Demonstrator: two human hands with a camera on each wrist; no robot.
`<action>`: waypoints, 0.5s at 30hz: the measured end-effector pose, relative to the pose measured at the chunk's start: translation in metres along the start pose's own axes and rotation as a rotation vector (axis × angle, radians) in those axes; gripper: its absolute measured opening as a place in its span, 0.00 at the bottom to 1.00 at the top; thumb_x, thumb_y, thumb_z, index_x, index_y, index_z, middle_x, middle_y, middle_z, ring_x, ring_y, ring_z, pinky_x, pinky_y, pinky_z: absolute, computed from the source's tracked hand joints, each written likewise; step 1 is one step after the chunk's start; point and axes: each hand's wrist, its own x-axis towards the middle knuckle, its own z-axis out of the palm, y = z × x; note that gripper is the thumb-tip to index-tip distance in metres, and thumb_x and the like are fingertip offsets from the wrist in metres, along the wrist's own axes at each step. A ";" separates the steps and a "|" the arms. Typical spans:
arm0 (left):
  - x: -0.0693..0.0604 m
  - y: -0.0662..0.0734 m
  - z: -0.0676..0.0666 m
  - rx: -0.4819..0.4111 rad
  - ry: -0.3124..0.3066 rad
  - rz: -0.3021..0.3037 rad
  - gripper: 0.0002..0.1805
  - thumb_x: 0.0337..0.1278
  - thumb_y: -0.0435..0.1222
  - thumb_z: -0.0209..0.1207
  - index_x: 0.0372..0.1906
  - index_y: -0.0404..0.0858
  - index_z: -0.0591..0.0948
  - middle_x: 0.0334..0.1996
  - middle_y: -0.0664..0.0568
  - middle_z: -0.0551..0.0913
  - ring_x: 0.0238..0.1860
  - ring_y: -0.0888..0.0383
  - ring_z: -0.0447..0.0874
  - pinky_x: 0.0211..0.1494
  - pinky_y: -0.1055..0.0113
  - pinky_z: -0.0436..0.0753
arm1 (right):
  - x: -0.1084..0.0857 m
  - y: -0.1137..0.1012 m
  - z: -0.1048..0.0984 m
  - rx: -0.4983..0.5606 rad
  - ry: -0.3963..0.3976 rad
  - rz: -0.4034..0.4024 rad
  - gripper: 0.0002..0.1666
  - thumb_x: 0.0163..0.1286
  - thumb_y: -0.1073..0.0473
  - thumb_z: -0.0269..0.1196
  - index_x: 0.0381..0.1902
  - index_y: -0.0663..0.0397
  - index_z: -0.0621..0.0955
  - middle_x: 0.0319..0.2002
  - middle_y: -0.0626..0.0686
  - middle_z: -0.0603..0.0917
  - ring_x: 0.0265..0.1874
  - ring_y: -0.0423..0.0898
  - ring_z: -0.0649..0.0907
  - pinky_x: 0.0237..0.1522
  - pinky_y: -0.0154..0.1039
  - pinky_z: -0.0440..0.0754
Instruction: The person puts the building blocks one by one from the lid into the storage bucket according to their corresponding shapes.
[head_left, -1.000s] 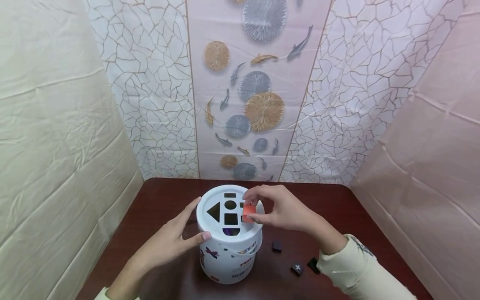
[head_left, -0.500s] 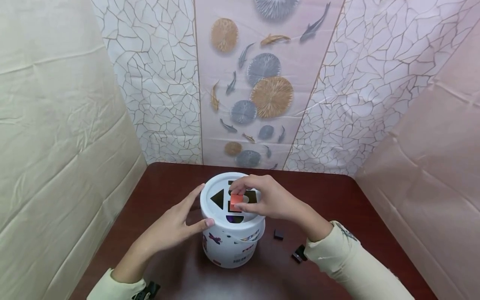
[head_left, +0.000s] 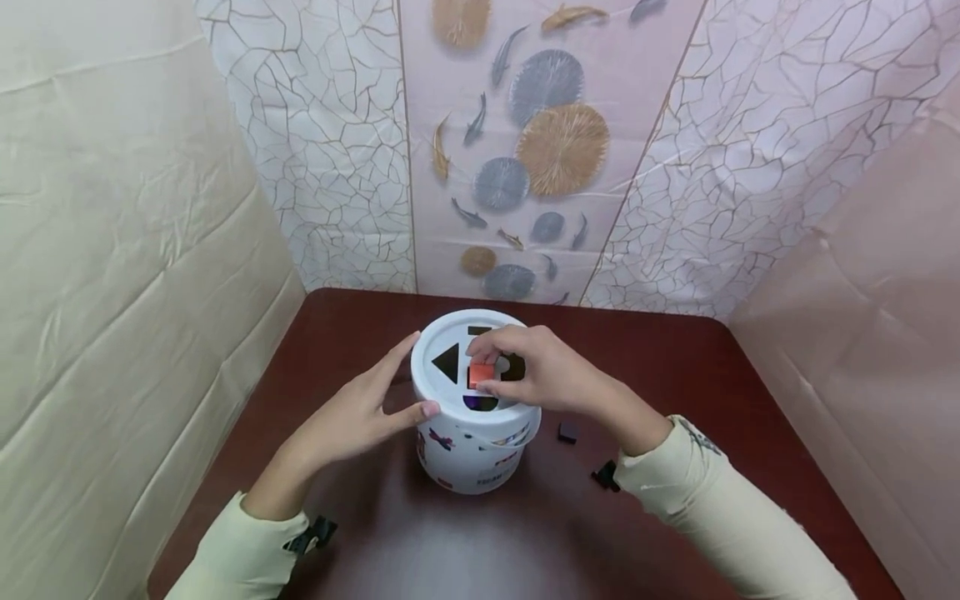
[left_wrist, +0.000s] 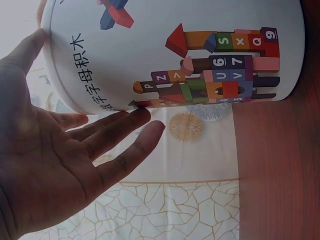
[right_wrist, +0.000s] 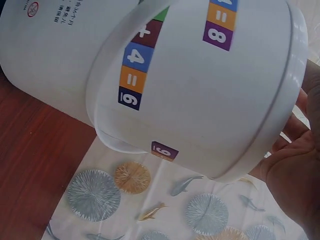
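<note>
A white bucket stands upright on the table, its white lid pierced with dark shaped holes, including a triangle and a half-round one. My left hand lies along the lid's left rim, thumb at the front and fingers spread toward the back. In the left wrist view its fingers look mostly straight beside the printed bucket wall. Between thumb and fingertips my right hand pinches an orange-red block over the square hole. The right wrist view hides the block behind the bucket's rim.
On the dark red table, a small dark block lies right of the bucket. More dark pieces lie near the right sleeve, partly covered. The bucket's white handle hangs down its right side. Fabric-covered walls enclose the table.
My right hand has carried the orange-red block leftward from the lid's right part to the square hole. The left hand keeps its place on the rim. The head view has tilted downward.
</note>
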 end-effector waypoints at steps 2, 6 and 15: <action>0.003 0.001 -0.002 0.003 -0.001 -0.004 0.61 0.61 0.75 0.66 0.90 0.72 0.44 0.87 0.58 0.63 0.85 0.48 0.70 0.77 0.31 0.77 | 0.001 0.001 -0.003 -0.006 -0.001 -0.006 0.26 0.66 0.60 0.83 0.60 0.56 0.88 0.50 0.49 0.92 0.46 0.41 0.89 0.50 0.45 0.92; 0.005 0.002 -0.004 -0.001 -0.004 -0.009 0.61 0.61 0.75 0.66 0.90 0.73 0.43 0.87 0.58 0.63 0.85 0.49 0.69 0.78 0.31 0.76 | 0.004 0.001 -0.006 -0.009 0.001 -0.007 0.26 0.66 0.60 0.83 0.60 0.56 0.87 0.49 0.48 0.92 0.46 0.41 0.89 0.50 0.46 0.91; 0.000 0.000 -0.002 -0.004 -0.014 -0.004 0.60 0.62 0.74 0.66 0.89 0.73 0.43 0.87 0.59 0.64 0.84 0.51 0.70 0.80 0.33 0.75 | -0.005 -0.003 -0.004 0.002 0.034 -0.005 0.25 0.66 0.62 0.82 0.59 0.57 0.88 0.53 0.52 0.93 0.48 0.48 0.92 0.55 0.46 0.92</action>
